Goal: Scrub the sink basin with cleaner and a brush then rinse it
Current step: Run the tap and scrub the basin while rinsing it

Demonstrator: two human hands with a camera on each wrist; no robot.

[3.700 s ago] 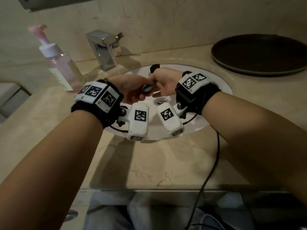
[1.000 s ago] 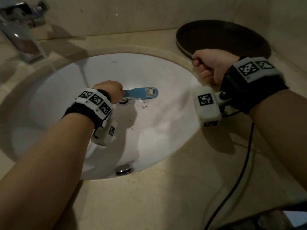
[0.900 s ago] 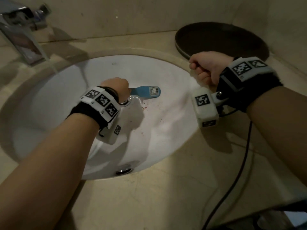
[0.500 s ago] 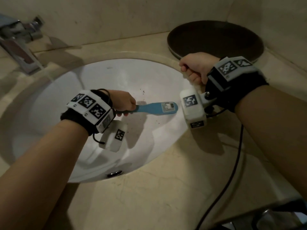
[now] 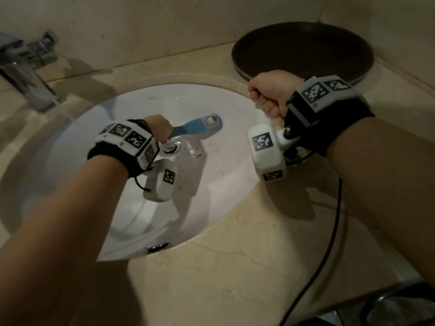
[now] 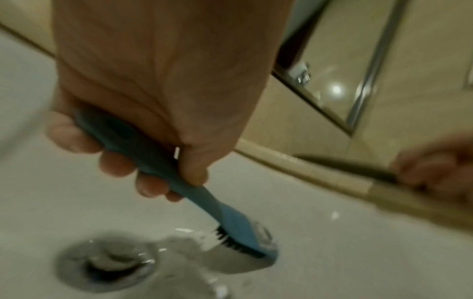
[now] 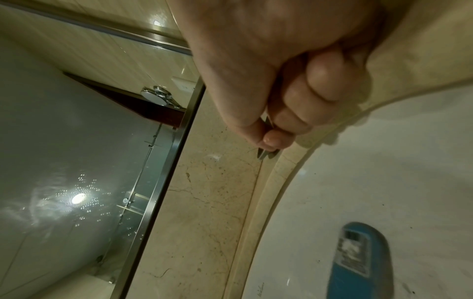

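The white sink basin [image 5: 226,175] is wet, with small reddish specks [image 5: 198,156] right of the drain [image 5: 171,148]. My left hand [image 5: 159,129] grips the handle of a blue scrub brush [image 5: 200,125]. Its dark bristles [image 6: 230,241] press on the basin just beyond the drain [image 6: 107,265]. The brush head [image 7: 358,261] is blurred. My right hand [image 5: 268,95] is a closed fist resting on the basin's far right rim. In the right wrist view a small dark sliver shows under the right hand's thumb [image 7: 245,113]; I cannot tell what it is.
A chrome tap [image 5: 26,71] stands at the back left, with a thin stream of water falling from it into the basin. A dark round tray [image 5: 303,50] sits on the counter behind my right hand. A black cable [image 5: 324,243] hangs over the counter's front edge.
My left hand has drawn the brush back from the basin's right side to the spot just beyond the drain. My right fist has stayed on the rim.
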